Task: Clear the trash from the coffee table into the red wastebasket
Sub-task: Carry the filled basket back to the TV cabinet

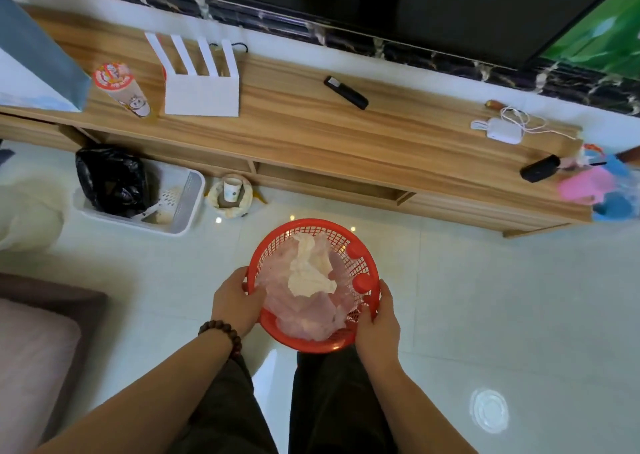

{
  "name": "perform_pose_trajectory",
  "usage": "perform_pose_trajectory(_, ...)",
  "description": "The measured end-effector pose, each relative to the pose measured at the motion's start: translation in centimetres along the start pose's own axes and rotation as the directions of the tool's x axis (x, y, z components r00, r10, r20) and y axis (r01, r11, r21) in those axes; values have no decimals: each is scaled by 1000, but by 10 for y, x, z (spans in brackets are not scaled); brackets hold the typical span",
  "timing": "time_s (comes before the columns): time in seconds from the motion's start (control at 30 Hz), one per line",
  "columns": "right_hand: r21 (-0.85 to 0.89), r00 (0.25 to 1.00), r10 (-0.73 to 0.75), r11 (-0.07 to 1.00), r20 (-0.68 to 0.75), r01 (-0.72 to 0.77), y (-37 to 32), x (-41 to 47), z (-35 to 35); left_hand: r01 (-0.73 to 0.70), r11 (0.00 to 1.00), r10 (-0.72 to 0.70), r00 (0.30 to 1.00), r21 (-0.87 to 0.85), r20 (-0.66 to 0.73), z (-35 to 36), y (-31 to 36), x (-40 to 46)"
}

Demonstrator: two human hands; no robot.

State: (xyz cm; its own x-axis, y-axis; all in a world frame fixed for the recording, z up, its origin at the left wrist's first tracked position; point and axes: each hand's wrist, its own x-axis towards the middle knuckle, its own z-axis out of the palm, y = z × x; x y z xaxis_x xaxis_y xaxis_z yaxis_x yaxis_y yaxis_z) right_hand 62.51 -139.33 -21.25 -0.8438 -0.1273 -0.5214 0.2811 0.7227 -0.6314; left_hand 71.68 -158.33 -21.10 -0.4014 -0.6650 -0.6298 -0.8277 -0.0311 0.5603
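I hold the light, bendy red wastebasket by its stiff rim, my left hand and right hand curled on its sides, soft tissue inside it

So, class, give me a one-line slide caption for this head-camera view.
Both hands, left and right, grip the red wastebasket, holding crumpled tissue, before a wooden TV stand.

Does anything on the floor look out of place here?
Yes. A clear plastic lid lies alone on the white tiled floor, right of the red mesh wastebasket held by both hands; it looks dropped.
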Motion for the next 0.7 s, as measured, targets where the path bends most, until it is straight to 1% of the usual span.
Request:
perform_pose_trajectory(0.13, -60, 997, -19, 998, 71, 23, 24, 51, -65, 58, 998, -57, 998, -38, 11, 64, 40, -17)
perform_pose_trajectory(0.23, -73, 998, -11, 997, 63, 16, 38, 82, -107, 70, 996, -68, 997, -62, 31, 106, 66, -31)
perform_pose_trajectory(0.33, -63, 999, -8, 998, 52, 11, 51, 101, -130, 90, 995, -88, 995, -52, 43, 134, 85, -38)
perform_pose_trajectory(0.4, -55, 999, -16, 998, 51, 18, 62, 110, -134, 105, 993, -103, 994, -49, 44, 146, 94, -35)
perform_pose_trajectory(0.5, -21, 999, -6, 1000, 49, 7, 81, 123, -129, 90, 996, -90, 994, -1, 54, 163, 96, -22)
perform_pose_trajectory(0.63, 32, 998, 48, 998, 27, -49, 110, 150, -109, 94, 995, -96, 993, 41, 61, 193, 82, 14)
perform_pose_trajectory(0.7, 29, 997, 76, 997, 11, -76, 128, 172, -94, 94, 994, -96, 994, 48, 53, 215, 72, 41)
